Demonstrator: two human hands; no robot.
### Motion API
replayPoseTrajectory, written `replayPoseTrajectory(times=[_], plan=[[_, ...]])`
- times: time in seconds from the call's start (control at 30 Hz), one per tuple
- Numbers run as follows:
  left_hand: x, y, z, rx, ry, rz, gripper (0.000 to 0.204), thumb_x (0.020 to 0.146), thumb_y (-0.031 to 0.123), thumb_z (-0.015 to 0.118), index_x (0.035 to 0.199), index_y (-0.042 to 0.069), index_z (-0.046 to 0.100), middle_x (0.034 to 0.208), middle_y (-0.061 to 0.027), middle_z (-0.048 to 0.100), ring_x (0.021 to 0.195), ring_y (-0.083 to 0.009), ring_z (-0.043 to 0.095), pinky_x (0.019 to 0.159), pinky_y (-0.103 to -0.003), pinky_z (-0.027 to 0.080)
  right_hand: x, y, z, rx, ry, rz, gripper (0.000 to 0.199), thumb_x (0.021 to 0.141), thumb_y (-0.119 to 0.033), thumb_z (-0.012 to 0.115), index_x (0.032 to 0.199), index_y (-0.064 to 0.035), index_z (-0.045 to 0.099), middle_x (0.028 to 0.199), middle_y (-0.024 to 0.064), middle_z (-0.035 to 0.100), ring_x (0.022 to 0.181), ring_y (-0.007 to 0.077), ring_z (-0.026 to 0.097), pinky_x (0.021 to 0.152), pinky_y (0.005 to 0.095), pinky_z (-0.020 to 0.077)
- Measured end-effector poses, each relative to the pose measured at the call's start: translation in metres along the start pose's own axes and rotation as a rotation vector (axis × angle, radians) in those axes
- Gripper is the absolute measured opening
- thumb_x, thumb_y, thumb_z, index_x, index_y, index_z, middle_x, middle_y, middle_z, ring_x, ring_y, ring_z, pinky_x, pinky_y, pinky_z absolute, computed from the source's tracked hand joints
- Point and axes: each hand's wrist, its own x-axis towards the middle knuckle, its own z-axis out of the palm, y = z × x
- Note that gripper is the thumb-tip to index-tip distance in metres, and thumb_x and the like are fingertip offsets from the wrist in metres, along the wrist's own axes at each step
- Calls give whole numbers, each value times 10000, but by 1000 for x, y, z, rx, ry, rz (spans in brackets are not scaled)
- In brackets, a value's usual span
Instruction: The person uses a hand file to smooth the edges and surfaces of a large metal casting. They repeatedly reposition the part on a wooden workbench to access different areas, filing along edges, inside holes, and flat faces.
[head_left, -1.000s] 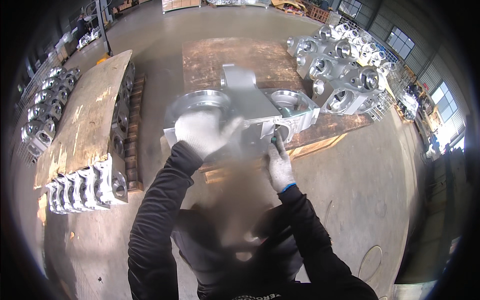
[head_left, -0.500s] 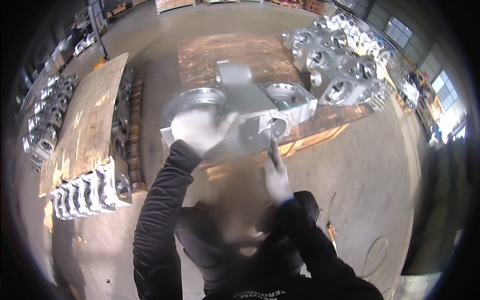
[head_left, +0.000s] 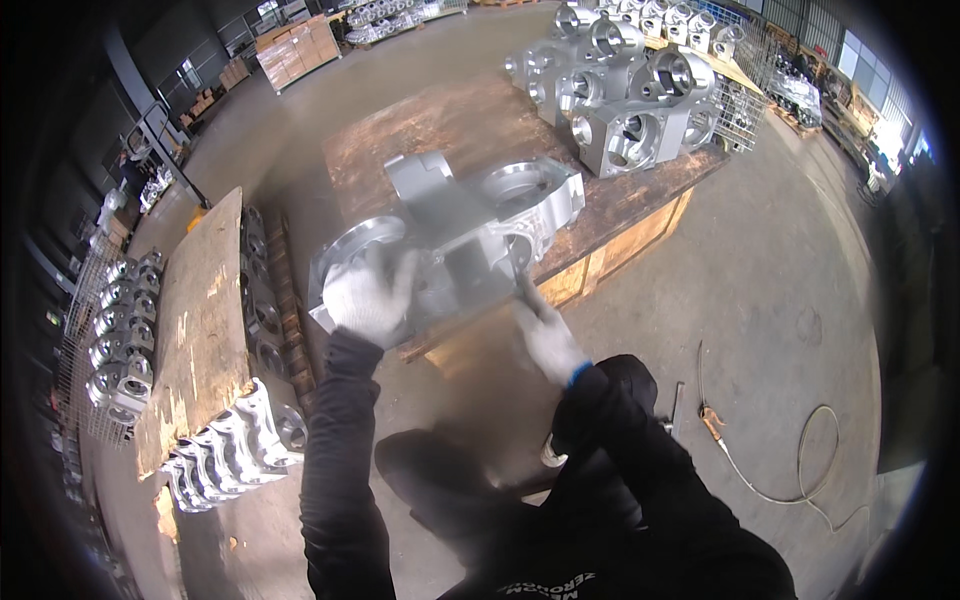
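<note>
A large silver metal casting [head_left: 440,215] with round bored openings lies on the near part of a wooden-topped crate. My left hand [head_left: 370,298], in a white glove, grips the casting's near left side by its ring, with the thumb held apart. My right hand [head_left: 548,338], gloved with a blue cuff edge, is closed at the casting's near right side. Its fingertips reach the small round opening there. Something thin and dark seems to show at those fingertips, too small to make out. Parts of the casting and my left fingers are blurred.
More castings [head_left: 640,125] stand on the crate [head_left: 600,255] at the far right. At left, a wooden board [head_left: 195,330] lies over stacked castings, beside a wire cage [head_left: 95,330]. An air gun [head_left: 712,422] with a coiled hose rests on the floor at right.
The view has shifted, so the surroundings sit differently in it. Both hands stay at the same parts of the casting, the right fingertips still by the small opening.
</note>
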Motion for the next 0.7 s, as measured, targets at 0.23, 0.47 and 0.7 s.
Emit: replayPoseTrajectory(times=[0.23, 0.47, 0.7], plan=[[-76, 106, 54, -289, -30, 251, 434, 1089, 330, 594, 1357, 4, 694, 1310, -189, 729, 1164, -322, 722, 1047, -451, 542, -57, -31, 1, 859, -55, 482, 250, 1125, -381, 584, 1164, -142, 649, 761, -27, 540, 460, 74, 415, 348, 220, 330], [-46, 122, 59, -534, -183, 112, 475, 1116, 354, 530, 1425, 20, 669, 1311, -189, 749, 1056, -346, 775, 928, -447, 606, -29, -64, 9, 957, -76, 482, 217, 1142, -285, 549, 1069, -99, 632, 756, -48, 521, 470, 20, 408, 330, 174, 320], [-38, 124, 58, -553, -36, 200, 443, 1097, 397, 540, 1194, 16, 745, 1178, -223, 775, 833, -385, 778, 753, -470, 628, -25, -69, 15, 648, 99, 369, 202, 1135, -228, 502, 1023, -96, 604, 706, -71, 557, 430, -18, 405, 383, 135, 389]])
